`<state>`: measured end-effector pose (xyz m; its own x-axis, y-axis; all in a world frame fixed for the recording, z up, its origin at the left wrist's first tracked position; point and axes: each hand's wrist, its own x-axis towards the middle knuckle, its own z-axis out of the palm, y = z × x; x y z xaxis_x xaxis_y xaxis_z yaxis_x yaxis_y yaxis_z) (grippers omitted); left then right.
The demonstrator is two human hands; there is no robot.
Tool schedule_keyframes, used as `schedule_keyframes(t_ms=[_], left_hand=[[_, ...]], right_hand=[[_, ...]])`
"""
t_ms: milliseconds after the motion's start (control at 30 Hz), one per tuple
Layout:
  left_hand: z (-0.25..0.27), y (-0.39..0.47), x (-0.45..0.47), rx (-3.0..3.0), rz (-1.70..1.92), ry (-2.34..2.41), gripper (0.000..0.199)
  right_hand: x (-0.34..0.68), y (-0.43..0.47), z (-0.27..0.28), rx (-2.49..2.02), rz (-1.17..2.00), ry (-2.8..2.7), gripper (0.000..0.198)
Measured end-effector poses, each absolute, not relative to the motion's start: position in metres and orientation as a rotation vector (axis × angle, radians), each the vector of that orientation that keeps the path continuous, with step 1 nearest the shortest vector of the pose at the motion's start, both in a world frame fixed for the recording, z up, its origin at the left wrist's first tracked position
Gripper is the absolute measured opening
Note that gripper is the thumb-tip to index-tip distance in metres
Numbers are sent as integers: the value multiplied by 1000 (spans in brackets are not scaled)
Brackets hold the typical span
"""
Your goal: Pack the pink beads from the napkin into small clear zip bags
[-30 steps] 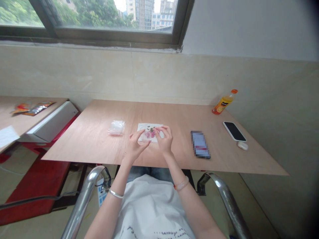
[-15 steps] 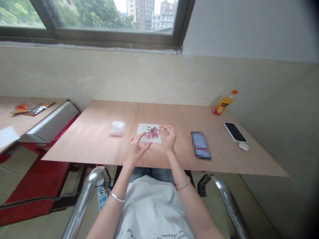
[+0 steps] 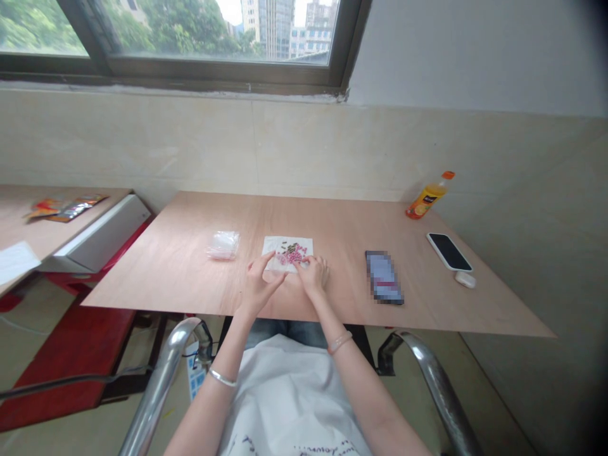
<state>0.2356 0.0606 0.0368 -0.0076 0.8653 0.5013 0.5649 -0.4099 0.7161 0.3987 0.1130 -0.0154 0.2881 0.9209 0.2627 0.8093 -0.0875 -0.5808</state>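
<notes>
Small pink and dark green beads (image 3: pixel 291 254) lie in a loose pile on a white square sheet (image 3: pixel 306 242) on the table. My left hand (image 3: pixel 259 282) is at the sheet's front left corner, thumb and forefinger held apart in a C shape. Nothing shows between those fingers, though something very thin could escape notice. At the front right of the pile, my right hand (image 3: pixel 313 277) reaches down with its thumb and forefinger tips at the pink beads. Those tips look slightly apart, with no bead visible in them. The right hand's other fingers curl to the right.
A clear plastic packet (image 3: pixel 223 245) lies left of the sheet. To the right are a phone with a blurred screen (image 3: pixel 384 277), a white-edged phone (image 3: pixel 449 252), a small white case (image 3: pixel 465 279) and an orange drink bottle (image 3: pixel 429 197). Metal armrests (image 3: pixel 159 386) flank my lap.
My right hand has come down and left, from the sheet's right edge to the front of the bead pile. The left hand has hardly moved.
</notes>
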Motion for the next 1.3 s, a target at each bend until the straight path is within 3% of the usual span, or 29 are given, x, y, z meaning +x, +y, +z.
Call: schedule_keyframes(t_ms=[367,533,833,1100,1300], left_hand=[[42,60,235,2001,1401,1489,48],[42,62,236,2039,1320,1485,46],[42,66,239,2029,1334,1469,45],[40,67,237,2024,1345,1479,45],[42,66,235,1966,1361,1490,45]], right_hand=[[409,112,-13,-1818,322,-1411,19],[411,104,19,-1477,205,-1232,23],[384,79,57,-1130,238,-1533,13],[387,83,47,-1151,347,-1471,15],[407,102,23,-1437,441,-1444,20]])
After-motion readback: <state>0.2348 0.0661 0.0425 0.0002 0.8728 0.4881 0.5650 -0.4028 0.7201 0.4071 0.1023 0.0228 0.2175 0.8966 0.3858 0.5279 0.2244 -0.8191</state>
